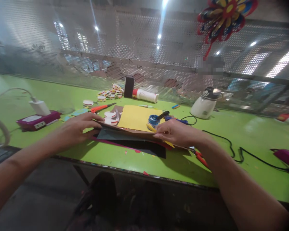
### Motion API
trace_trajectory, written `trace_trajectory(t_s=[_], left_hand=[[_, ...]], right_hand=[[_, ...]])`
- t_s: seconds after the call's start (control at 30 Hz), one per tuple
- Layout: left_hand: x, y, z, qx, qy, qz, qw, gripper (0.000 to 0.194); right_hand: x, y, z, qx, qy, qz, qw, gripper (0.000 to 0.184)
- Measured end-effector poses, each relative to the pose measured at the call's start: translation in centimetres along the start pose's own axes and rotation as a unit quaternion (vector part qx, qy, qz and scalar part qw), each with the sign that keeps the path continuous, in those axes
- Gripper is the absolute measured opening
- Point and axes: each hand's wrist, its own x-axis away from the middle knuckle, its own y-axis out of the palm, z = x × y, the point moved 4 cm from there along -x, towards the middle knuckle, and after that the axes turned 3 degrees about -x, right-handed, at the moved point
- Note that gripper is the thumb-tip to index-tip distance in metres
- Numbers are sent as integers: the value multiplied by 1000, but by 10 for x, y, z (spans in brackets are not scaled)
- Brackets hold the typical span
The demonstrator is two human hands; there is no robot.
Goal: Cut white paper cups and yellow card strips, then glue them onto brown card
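Observation:
A brown sheet of board (137, 132), its near edge lifted off the table, lies between my two hands. My left hand (86, 126) grips its left corner between thumb and fingers. At the right, my right hand (170, 132) pinches the near edge. On top of the board are a yellow sheet (138, 116), a small open jar of blue stuff (153, 120) with a black-handled tool in it, and some white round pieces (110, 121) with red and yellow edging. Beneath the raised edge show dark and coloured sheets (146, 147).
An orange-handled tool (100, 108) lies by my left hand, red-handled scissors or pliers (201, 159) under my right forearm. A purple power strip (38, 121), a phone (129, 87), a white tube (145, 96) and a white bottle (203, 104) stand around. A black cable (227, 139) runs right.

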Motion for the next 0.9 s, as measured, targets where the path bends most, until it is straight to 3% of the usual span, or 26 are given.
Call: trace_trajectory(t_s=[0.13, 0.33, 0.43, 0.57, 0.7, 0.9], left_hand=[[15, -4, -5, -6, -46, 65, 997, 15], [26, 2, -1, -38, -55, 96, 993, 16], [30, 7, 3, -19, -54, 70, 996, 17], [33, 10, 3, -5, -49, 97, 994, 15], [33, 12, 1, -5, -44, 103, 994, 14], [35, 12, 2, 15, -52, 100, 994, 15]], right_hand=[[0, 1, 1, -10, 3, -5, 1000, 34], [-1, 3, -2, -27, -12, -21, 999, 38], [-1, 4, -6, -40, -37, -43, 998, 41], [-2, 7, -9, -63, -33, -53, 996, 44], [-8, 14, -12, 23, -13, 13, 1000, 39], [-14, 34, -18, 155, 8, 13, 988, 7]])
